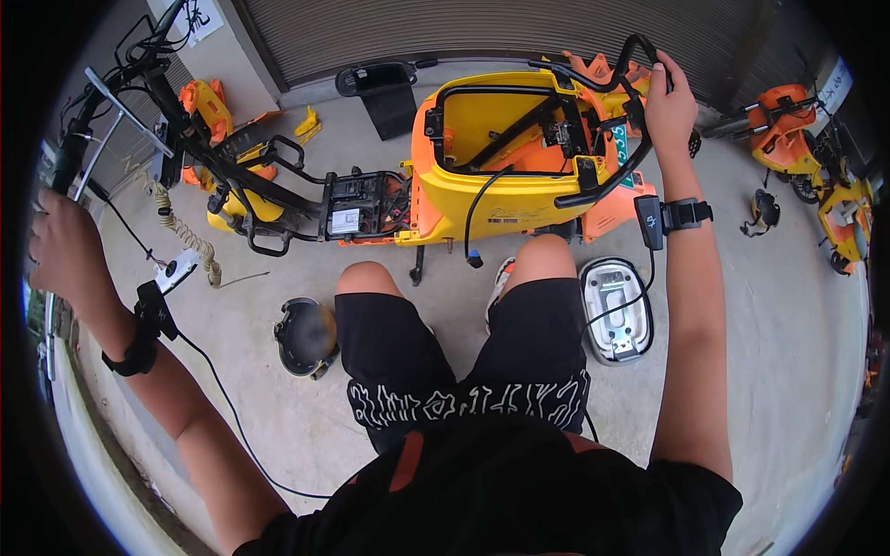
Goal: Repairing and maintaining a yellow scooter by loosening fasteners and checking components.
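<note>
At the left edge, my left hand is wrapped round the dark handlebar grip of a partly stripped scooter, its fingertips partly hidden. My right hand grips the black tubular rail at the scooter's rear. Between my hands lie the black frame with an exposed battery and wiring bay and a yellow-and-orange body shell with an open top. A black cable with a blue end hangs down the shell's near side.
A helmet and a pale padded seat or lid lie beside my legs. A black bin and loose yellow panels lie near the shutter. Orange scooters stand at the right. A coiled cord hangs at the left.
</note>
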A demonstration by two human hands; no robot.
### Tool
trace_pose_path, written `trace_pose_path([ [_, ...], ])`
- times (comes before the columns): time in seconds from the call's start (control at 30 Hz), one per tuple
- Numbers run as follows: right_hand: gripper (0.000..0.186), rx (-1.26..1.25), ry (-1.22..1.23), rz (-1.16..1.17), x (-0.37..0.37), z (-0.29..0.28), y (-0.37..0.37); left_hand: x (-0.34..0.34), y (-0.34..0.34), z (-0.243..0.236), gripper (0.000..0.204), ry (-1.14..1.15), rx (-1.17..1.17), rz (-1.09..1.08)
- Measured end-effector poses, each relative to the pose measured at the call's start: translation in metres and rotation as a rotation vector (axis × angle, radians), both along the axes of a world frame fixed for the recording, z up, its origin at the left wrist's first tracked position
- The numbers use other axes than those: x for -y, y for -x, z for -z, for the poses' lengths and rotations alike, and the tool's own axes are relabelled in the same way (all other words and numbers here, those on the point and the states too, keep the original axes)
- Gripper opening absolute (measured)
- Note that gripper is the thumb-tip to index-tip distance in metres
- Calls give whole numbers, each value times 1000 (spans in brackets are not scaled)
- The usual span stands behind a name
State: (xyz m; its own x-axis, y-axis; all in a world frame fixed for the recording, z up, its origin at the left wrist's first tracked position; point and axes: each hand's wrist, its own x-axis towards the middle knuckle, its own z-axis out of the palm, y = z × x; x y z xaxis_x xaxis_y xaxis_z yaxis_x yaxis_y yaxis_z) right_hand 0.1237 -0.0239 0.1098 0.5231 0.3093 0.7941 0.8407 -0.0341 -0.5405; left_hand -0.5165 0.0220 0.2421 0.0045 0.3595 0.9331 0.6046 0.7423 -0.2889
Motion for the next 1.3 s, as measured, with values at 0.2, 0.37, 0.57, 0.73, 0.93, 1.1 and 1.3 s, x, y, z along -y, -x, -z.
trace_pose_path([
  [0.2, 34, -66, 74, -13, 3, 1, -1, 2, -3, 18, 42, -82, -123, 90],
  [0.37, 37, -28, 15, -37, -1, 3, -4, 14, -8, 21, 55, -67, -141, 129],
  [0.57, 36, -93, 31, -44, -4, 6, -6, 51, -35, 43, 59, -166, -169, 377],
  [0.73, 34, -49, 28, -19, -1, 4, -3, 78, -88, 83, 42, 148, 76, 760],
  [0.93, 36, -165, 128, -121, 6, 1, 2, 31, -180, 122, 28, 692, 495, 1410],
  [1.1, 41, 211, 203, 107, 18, -5, 14, -35, -273, 118, 23, 776, 901, 1833],
  [1.3, 62, 445, 55, -83, 36, -33, 79, -70, -384, 72, 25, 1149, 1469, 2275],
])
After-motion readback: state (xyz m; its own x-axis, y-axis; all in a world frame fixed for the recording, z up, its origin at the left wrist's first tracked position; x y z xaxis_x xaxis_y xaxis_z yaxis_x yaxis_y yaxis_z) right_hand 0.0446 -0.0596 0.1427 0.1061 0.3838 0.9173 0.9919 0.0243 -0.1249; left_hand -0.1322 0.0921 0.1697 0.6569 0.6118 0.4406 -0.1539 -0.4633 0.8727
